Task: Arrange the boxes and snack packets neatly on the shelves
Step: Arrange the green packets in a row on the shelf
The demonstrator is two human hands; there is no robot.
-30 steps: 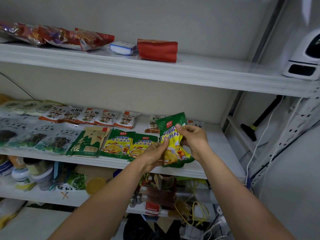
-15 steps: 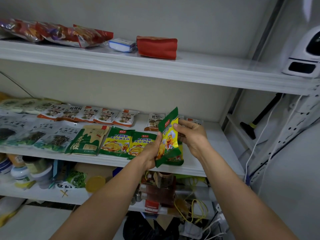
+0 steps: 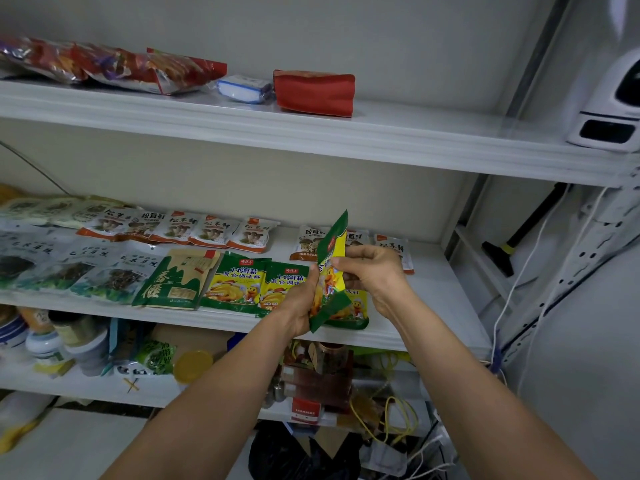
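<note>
- A white top shelf (image 3: 311, 133) spans the frame, carrying red snack bags (image 3: 114, 65) at the left, a small white-and-blue pack (image 3: 242, 88) and a red pouch (image 3: 313, 91) near the middle.
- The middle shelf (image 3: 207, 320) holds packets laid flat in 2 rows: orange-and-white mushroom packets (image 3: 180, 228) along the back, pale packets with dark greens (image 3: 52, 268) at the front left.
- A lower shelf (image 3: 86, 386) is crowded with jars (image 3: 79, 344) and bags; a yellow cable (image 3: 391, 420) is tangled at its right.
- A white device (image 3: 613, 109) sits at the right end of the top shelf.
- A green-and-tan pouch (image 3: 176, 278) lies at the front of the middle shelf, with 2 green-and-yellow seasoning packets (image 3: 235, 285) side by side just to its right.
- The left hand (image 3: 298, 303) curls round the lower left edge of the held packet (image 3: 335, 242).
- The right hand (image 3: 374, 278) pinches the same packet's right side, thumb on its front.
- The held packet, green and yellow, stands upright and twisted nearly edge-on, above the front right of the middle shelf.
- A matching packet (image 3: 353, 306) lies flat on the shelf beneath it.
</note>
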